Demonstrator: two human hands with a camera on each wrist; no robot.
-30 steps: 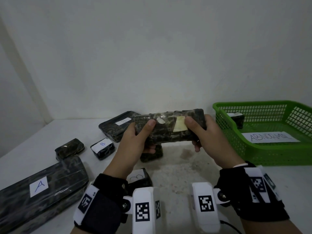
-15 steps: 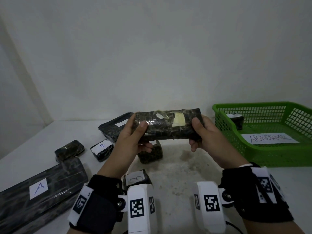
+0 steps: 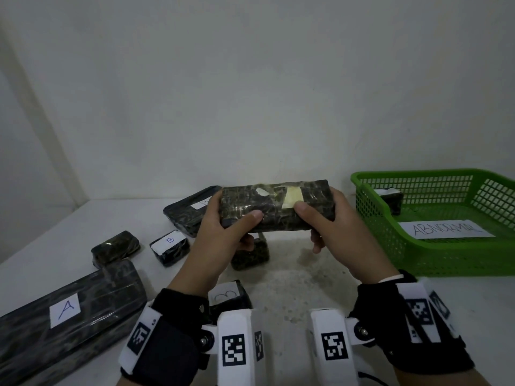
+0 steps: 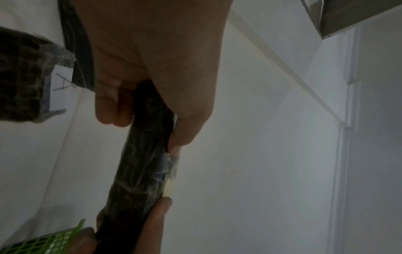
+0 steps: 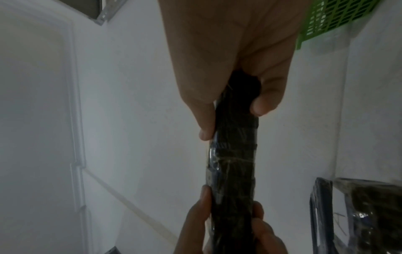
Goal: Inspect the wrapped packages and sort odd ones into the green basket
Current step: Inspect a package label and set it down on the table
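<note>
I hold a dark wrapped package (image 3: 276,208) (image 4: 143,171) (image 5: 234,154) level above the table, its top bearing a torn white scrap and a yellowish patch. My left hand (image 3: 223,235) (image 4: 152,86) grips its left end, thumb on the near face. My right hand (image 3: 331,229) (image 5: 234,68) grips the right end the same way. The green basket (image 3: 446,254) (image 4: 45,240) (image 5: 339,15) stands at the right with an "ABNORMAL" paper and one small dark package (image 3: 390,197) inside.
On the white table lie a long package marked A (image 3: 64,313), another long labelled one (image 3: 186,210) at the back, and several small ones: an unmarked one (image 3: 115,247), one marked B (image 3: 170,246), one under my hands (image 3: 250,256), one marked B near my wrist (image 3: 227,296).
Both hands have lifted the package slightly and tipped it, so its labelled face now points more upward. Nothing else on the table moved.
</note>
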